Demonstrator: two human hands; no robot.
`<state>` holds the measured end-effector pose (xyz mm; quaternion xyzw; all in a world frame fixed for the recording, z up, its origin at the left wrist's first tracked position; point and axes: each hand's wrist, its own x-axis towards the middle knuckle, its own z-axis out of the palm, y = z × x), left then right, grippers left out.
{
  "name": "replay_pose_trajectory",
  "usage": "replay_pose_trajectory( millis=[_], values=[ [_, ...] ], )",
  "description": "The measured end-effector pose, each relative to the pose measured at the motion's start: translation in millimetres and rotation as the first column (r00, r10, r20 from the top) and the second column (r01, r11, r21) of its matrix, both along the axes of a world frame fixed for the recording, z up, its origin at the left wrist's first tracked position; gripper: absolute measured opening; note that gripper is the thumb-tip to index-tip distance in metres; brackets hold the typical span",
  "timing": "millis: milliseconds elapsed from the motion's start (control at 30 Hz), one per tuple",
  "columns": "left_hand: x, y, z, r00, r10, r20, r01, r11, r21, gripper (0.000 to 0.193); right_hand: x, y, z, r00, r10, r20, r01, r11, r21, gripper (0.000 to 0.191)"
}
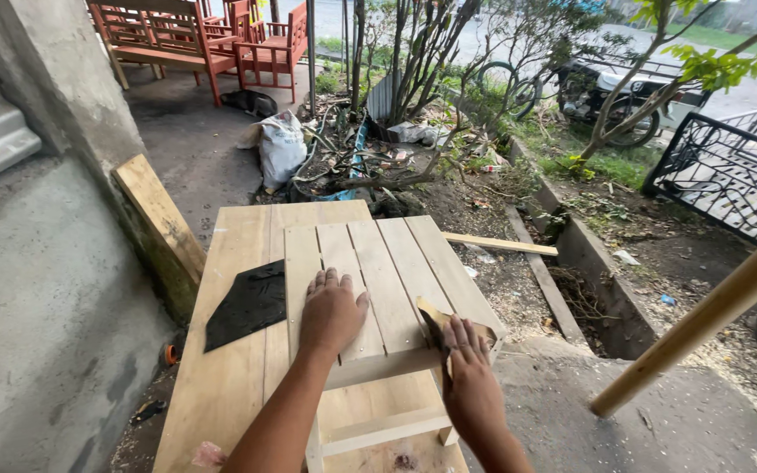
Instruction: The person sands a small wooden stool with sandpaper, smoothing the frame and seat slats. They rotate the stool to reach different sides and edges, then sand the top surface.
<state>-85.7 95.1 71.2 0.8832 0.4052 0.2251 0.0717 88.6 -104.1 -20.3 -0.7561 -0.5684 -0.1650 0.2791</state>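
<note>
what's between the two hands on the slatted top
Only bare wooden slats lie between the left hand and the right hand, seen in the head view.

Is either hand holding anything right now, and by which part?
The right hand holds a folded piece of sandpaper by its near end, pressed to the slatted wooden panel. The left hand grips nothing; it lies flat on the slats.

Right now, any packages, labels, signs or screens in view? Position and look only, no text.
No labels, signs or screens show.
White sack: the only package-like thing, on the ground beyond the table, bulging, tied at the top, with faint markings.
Nearest the hands: left hand lies flat on a pale slatted wooden piece; right hand presses a folded tan sanding sheet at its edge. A dark sheet lies on the wooden table.
</note>
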Motion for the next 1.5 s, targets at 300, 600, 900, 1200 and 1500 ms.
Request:
replay_pose_trajectory(
  millis=[300,600,900,1200,1500],
  values=[
    [-2,1,2,0.999,0.002,-0.032,-0.003,1.000,-0.022,0.055,18,7,24,0.987,-0.104,0.125,0.097,0.993,0.064,0.048],
    [-4,6,-2,0.999,0.011,-0.045,-0.011,1.000,0.002,0.055,7,-2,36,0.932,-0.198,0.305,0.293,0.905,-0.308,0.031],
    [-5,12,-8,0.998,0.026,-0.056,-0.025,1.000,0.017,0.055,-42,10,17,0.998,0.055,0.000,-0.055,0.996,0.074,0.058],
    [-4,14,-11,0.999,0.023,-0.045,-0.021,0.999,0.035,0.054,12,8,18,0.983,-0.173,-0.066,0.177,0.982,0.059,0.038],
    [-5,10,-9,1.000,-0.015,-0.012,0.015,0.999,0.039,0.054,28,10,13,0.942,-0.271,0.198,0.323,0.891,-0.319,0.025]
  ],
)
